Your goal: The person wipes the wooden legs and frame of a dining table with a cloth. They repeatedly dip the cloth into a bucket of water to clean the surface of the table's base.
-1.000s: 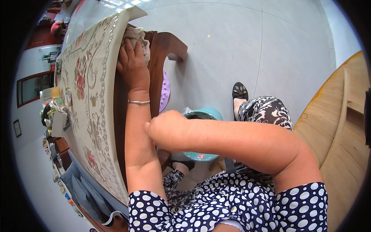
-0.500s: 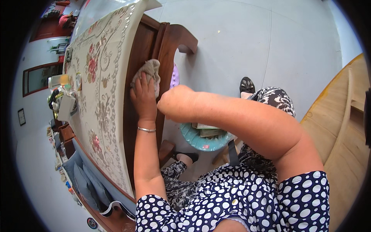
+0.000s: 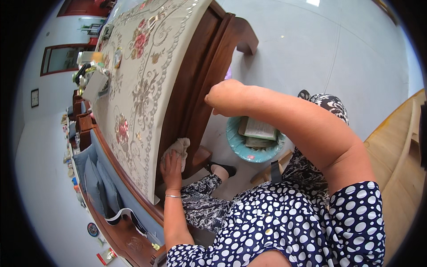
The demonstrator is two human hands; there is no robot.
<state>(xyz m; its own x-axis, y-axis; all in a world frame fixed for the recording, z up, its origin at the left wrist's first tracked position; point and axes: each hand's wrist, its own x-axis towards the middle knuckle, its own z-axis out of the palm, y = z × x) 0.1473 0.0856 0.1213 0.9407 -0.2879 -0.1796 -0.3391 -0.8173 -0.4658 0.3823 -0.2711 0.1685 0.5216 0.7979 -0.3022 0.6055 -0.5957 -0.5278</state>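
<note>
My left hand (image 3: 171,172) presses a greyish-beige cloth (image 3: 180,149) against the dark brown wooden side (image 3: 193,84) of a table, near the end closest to me. Its fingers lie over the cloth. My right hand (image 3: 226,95) is curled closed beside the table's lower wooden edge, above and left of the bin. Whatever its fingers hold, if anything, is hidden. A cream tablecloth (image 3: 149,107) with red flowers and grey scrolls covers the tabletop.
Below my right forearm stands a blue-lined bin (image 3: 235,149) holding papers or packages. Curved table legs (image 3: 249,38) reach the floor. A wooden bench (image 3: 120,238) with blue cushions (image 3: 95,187) is at left. Boxes and jars (image 3: 91,80) crowd the far tabletop. A pale wooden piece (image 3: 391,151) stands right.
My left hand has slid the cloth toward me along the table's side. The view has shifted, and more of the bin shows. My right hand stays closed by the table edge.
</note>
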